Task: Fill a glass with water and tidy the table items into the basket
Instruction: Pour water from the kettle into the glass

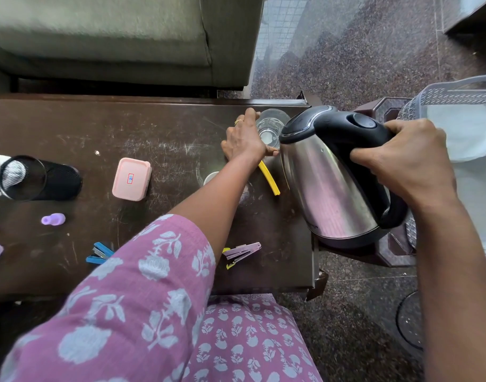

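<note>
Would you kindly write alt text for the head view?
A person's right hand tilts a steel kettle toward a clear glass that the left hand steadies on a dark table. A pink box and a purple stapler lie nearby.

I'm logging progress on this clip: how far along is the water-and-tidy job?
Done: nothing clearly; no water level shows in the glass. In hand: the left hand grips the glass while the right hand holds the kettle tilted toward it. Left: the pink box, blue stapler, purple stapler and yellow strip lie on the table, none in the basket.
</note>
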`<state>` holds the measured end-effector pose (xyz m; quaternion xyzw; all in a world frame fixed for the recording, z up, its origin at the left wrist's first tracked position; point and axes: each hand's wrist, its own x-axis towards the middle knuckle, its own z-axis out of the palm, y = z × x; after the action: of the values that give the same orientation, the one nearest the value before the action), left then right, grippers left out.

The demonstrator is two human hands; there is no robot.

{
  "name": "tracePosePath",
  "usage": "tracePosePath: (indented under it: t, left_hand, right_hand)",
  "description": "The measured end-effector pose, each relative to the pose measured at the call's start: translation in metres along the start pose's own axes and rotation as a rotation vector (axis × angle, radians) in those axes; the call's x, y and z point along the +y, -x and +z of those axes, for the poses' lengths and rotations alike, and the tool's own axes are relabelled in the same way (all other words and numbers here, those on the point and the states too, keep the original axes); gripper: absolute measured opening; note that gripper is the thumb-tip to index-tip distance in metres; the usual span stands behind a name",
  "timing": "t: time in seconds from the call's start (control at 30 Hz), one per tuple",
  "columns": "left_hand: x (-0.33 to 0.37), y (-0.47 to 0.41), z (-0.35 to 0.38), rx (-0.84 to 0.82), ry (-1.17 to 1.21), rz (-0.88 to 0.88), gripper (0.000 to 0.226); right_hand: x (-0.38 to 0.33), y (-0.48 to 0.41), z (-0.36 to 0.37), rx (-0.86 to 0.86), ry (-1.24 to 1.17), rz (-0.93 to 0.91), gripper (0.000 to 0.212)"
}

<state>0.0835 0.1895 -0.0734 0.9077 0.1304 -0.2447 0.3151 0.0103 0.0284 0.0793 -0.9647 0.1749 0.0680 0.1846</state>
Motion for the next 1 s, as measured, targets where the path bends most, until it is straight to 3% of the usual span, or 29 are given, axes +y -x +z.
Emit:
tracePosePath:
  t: [1.0]
  left_hand:
    - [-0.0004,0.0017,-0.0004,0.009,0.018,0.010,0.075]
  right_hand:
    - [-0.0043,0.0010,-0.0008,-0.039,-0.008,-0.001,0.025]
